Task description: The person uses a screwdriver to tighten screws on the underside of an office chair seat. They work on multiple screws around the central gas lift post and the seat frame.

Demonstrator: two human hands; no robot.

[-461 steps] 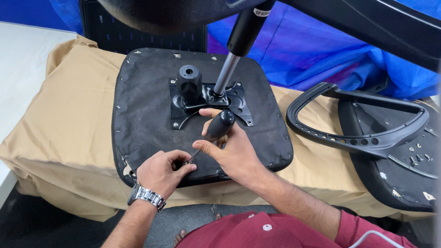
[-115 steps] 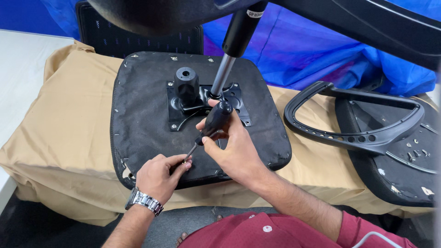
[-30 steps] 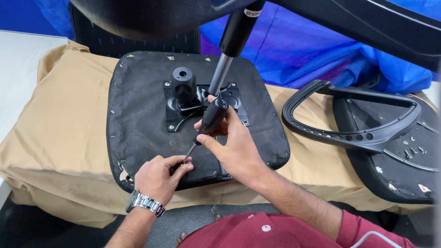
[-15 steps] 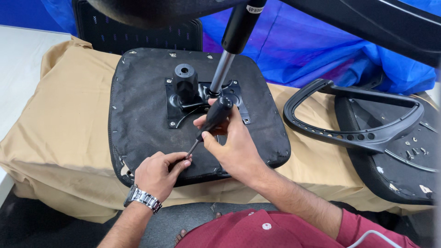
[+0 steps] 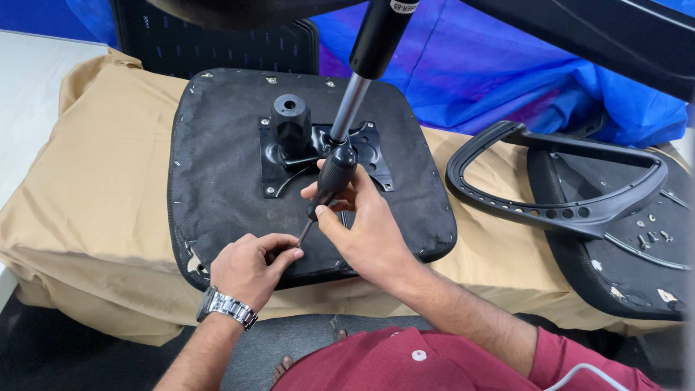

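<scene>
Right hand (image 5: 362, 228) clenched around screwdriver (image 5: 329, 185) handle, tilted; left hand (image 5: 250, 268) pinching its tip against the black seat base (image 5: 217, 159).

Bare left hand (image 5: 250, 269) and bare right hand (image 5: 364, 230), forearms uncovered; silver metal link watch (image 5: 226, 307) around the left wrist; dark red shirt (image 5: 434, 362) with a small white round button, its sleeve ending on the right forearm; thin white cable (image 5: 579, 375) across the shirt
</scene>
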